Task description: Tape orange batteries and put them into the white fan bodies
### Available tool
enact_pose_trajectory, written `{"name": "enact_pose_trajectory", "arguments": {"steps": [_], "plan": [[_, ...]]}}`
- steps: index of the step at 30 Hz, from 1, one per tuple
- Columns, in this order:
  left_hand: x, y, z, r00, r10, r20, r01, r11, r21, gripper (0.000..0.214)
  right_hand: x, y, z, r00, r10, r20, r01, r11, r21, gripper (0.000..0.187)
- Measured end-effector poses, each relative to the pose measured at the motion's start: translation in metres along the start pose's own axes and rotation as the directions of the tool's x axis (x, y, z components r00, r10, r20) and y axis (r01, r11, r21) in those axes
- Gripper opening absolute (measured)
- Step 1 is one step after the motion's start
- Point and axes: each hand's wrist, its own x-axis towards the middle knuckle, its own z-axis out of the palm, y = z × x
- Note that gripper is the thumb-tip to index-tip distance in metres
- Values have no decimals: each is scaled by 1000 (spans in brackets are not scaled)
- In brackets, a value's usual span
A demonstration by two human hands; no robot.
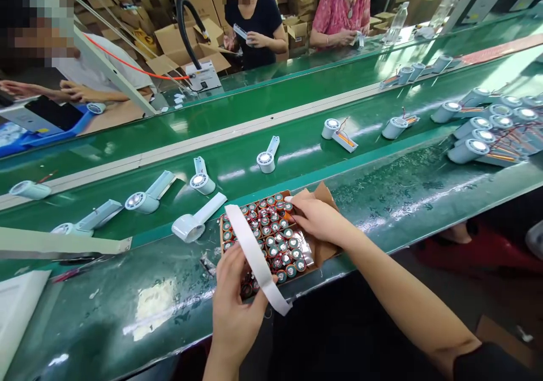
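Observation:
My left hand (235, 302) grips a roll of white tape (254, 251), seen nearly edge-on, held up over the near left part of a cardboard box. Packed in the box (326, 200) are rows of round battery cells (275, 239) with thin red and black wires. My right hand (318, 217) reaches over the box's far right part, its fingertips closed on an orange-wrapped battery cell (288, 217). Silvery wrapping (304, 248) shows below that hand. Just left of the box, a pale blue handheld fan housing (189, 227) lies on its side.
Several fan housings, one here (266, 160), lie along the green conveyor belt (237, 143). More fan units (475, 146) cluster at the right. A metal bar (63, 244) crosses at left, near a white panel (21, 307). Across the line, co-workers handle parts.

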Motion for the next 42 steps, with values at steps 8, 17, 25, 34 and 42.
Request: {"name": "enact_pose_trajectory", "arguments": {"steps": [8, 17, 25, 34, 42], "plan": [[8, 5, -11, 992, 124, 20, -125, 992, 28, 39, -30, 8, -35, 882, 284, -376, 137, 609, 781, 39], [18, 14, -8, 909, 389, 148, -415, 879, 236, 53, -87, -24, -23, 899, 358, -251, 157, 271, 950, 34], [21, 23, -15, 854, 428, 297, -516, 770, 374, 61, -106, -17, -47, 813, 344, -470, 235, 544, 805, 44], [37, 31, -22, 820, 500, 277, -571, 685, 452, 52, -97, -22, -29, 995, -9, -95, 76, 676, 733, 55], [30, 51, -9, 822, 521, 230, -565, 693, 448, 63, -89, -29, -15, 893, 383, -238, 186, 167, 968, 38]]}}
